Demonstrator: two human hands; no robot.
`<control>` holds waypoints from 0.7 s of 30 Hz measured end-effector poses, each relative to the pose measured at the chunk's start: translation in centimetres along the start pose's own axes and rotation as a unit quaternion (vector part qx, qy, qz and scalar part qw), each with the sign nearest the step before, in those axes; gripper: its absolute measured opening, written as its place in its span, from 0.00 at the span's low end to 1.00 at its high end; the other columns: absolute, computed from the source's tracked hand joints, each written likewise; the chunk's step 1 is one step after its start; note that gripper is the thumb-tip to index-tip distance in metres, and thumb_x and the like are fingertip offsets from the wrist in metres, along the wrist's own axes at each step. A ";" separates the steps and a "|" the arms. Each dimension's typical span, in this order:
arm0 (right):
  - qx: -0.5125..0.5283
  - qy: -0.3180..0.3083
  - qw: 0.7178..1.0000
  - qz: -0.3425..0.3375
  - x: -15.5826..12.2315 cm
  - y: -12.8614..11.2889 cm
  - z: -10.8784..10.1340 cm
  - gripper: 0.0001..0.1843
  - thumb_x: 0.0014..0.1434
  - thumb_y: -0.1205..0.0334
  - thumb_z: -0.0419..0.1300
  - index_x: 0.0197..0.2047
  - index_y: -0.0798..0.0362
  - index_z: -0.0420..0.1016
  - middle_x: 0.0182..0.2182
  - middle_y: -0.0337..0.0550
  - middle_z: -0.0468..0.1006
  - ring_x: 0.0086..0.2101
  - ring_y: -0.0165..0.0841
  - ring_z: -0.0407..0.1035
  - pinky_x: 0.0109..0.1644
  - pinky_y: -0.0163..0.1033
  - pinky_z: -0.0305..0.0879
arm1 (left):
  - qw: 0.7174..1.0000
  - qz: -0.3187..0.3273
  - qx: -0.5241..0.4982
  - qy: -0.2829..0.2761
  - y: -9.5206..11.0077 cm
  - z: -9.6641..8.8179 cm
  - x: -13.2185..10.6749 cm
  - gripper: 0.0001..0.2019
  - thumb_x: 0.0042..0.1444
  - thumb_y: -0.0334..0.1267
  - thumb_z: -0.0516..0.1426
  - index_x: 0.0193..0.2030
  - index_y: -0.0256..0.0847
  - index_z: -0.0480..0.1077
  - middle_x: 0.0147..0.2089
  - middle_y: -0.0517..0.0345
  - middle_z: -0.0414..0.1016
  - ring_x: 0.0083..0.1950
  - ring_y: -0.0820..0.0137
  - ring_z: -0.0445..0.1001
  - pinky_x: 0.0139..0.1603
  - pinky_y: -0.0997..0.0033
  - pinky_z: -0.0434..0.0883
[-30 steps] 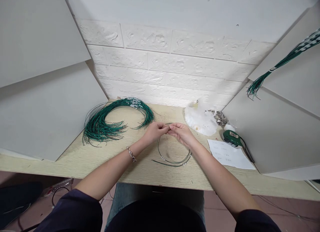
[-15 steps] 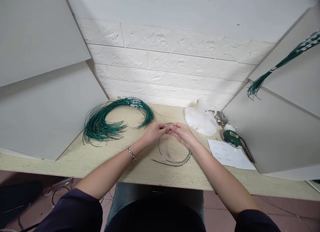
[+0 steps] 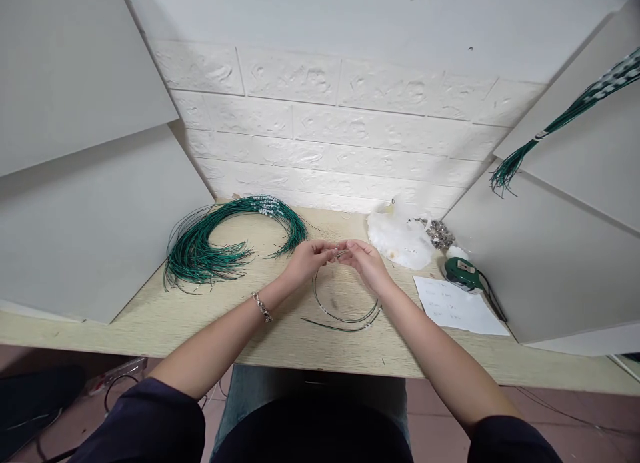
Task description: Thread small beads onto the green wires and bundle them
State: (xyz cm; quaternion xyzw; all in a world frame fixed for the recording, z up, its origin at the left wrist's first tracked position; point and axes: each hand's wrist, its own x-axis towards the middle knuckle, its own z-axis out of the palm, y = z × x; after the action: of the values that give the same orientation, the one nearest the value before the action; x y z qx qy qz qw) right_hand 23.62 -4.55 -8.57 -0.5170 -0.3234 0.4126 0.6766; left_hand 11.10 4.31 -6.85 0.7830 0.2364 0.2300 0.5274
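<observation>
Over the middle of the table, my left hand [image 3: 311, 258] and my right hand [image 3: 364, 260] meet at the fingertips. Both pinch a thin dark green wire [image 3: 345, 324], which hangs below them in a loop with small white pieces on it. One loose end of the wire points left on the tabletop. Whatever detail lies right between the fingertips is too small to make out. A large curved bundle of green wires [image 3: 200, 250] with white markers lies to the left of my left hand.
Right of my hands lie a white plastic bag [image 3: 400, 240], a heap of small metal pieces [image 3: 439, 235], a green tape measure [image 3: 463, 275] and a handwritten paper [image 3: 455, 306]. Another green wire bundle [image 3: 565, 123] hangs at the right panel. Panels flank the wooden table [image 3: 280, 350]; a brick-patterned wall stands behind.
My fingers have shifted slightly at the joined point, the right hand's fingers lifting and straightening a little. The wire loop stays in nearly the same place.
</observation>
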 end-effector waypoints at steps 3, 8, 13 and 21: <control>0.060 0.068 0.996 -0.002 -0.1 -0.1 0.3 0.13 0.44 0.52 0.62 0.31 0.52 0.71 0.26 0.38 0.73 0.23 0.25 0.65 0.33 0.35 0.63 | 0.999 -0.014 -0.032 0.036 0.2 0.0 0.0 0.17 0.48 0.48 0.55 0.34 0.34 0.72 0.25 0.58 0.70 0.25 0.77 0.61 0.25 0.76 0.59; 0.055 0.015 0.997 0.055 -0.4 0.2 1.0 0.13 0.41 0.54 0.65 0.28 0.54 0.73 0.28 0.40 0.74 0.22 0.24 0.62 0.31 0.34 0.61 | 0.993 -0.032 -0.108 0.043 0.4 0.1 0.0 0.16 0.46 0.48 0.56 0.33 0.34 0.71 0.27 0.59 0.70 0.25 0.77 0.62 0.26 0.76 0.60; 0.063 0.001 0.997 0.033 -0.4 0.9 1.6 0.13 0.39 0.55 0.66 0.27 0.53 0.75 0.27 0.40 0.75 0.23 0.24 0.60 0.29 0.33 0.57 | 0.989 -0.023 -0.140 0.038 0.3 0.2 0.0 0.14 0.46 0.45 0.57 0.30 0.34 0.71 0.27 0.58 0.71 0.28 0.76 0.65 0.29 0.76 0.61; 0.101 0.043 0.993 0.036 -0.5 0.9 2.0 0.11 0.38 0.57 0.65 0.25 0.53 0.71 0.23 0.38 0.71 0.22 0.24 0.58 0.25 0.33 0.54 | 0.997 0.002 -0.080 0.022 0.3 0.2 0.0 0.12 0.47 0.43 0.56 0.30 0.35 0.72 0.27 0.58 0.71 0.28 0.76 0.65 0.30 0.75 0.61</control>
State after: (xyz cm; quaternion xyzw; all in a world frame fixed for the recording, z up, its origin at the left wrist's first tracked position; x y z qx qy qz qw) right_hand 21.46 -4.04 -8.88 -0.4749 -0.2319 0.4449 0.7230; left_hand 11.24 4.09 -6.64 0.7337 0.2276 0.2666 0.5821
